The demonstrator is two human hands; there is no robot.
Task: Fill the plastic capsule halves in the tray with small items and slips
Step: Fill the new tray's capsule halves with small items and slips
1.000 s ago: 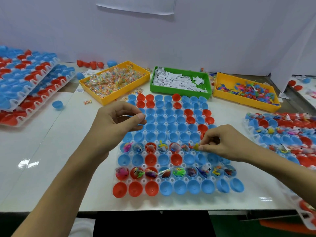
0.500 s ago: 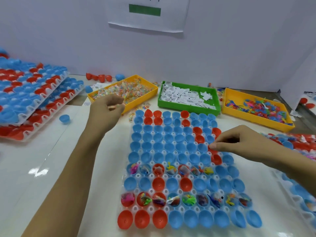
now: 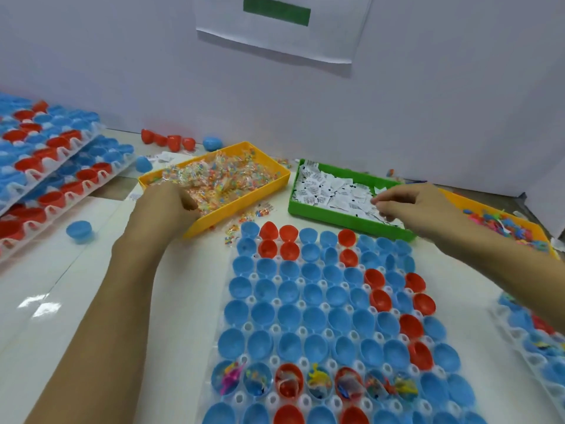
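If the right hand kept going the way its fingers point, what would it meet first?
Most likely the white paper slips in the green plastic bin: the right hand hovers with fingertips pointing left and down at them. Depth is uncertain.

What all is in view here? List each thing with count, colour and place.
capsule tray: one, white, front centre, blue and red halves; seven in one near row filled
bead-packet bin: one, yellow, behind tray at left
slip bin: one, green, behind tray, white printed slips
toy bin: one, yellow, far right, partly hidden
stacked trays: count unclear, white, far left
side tray: one, right edge, blurred
loose halves: several, red and blue, by the wall and at left
wall sheet: one, white with green bar
left hand: in bead-packet bin
right hand: over slip bin, fingers curled
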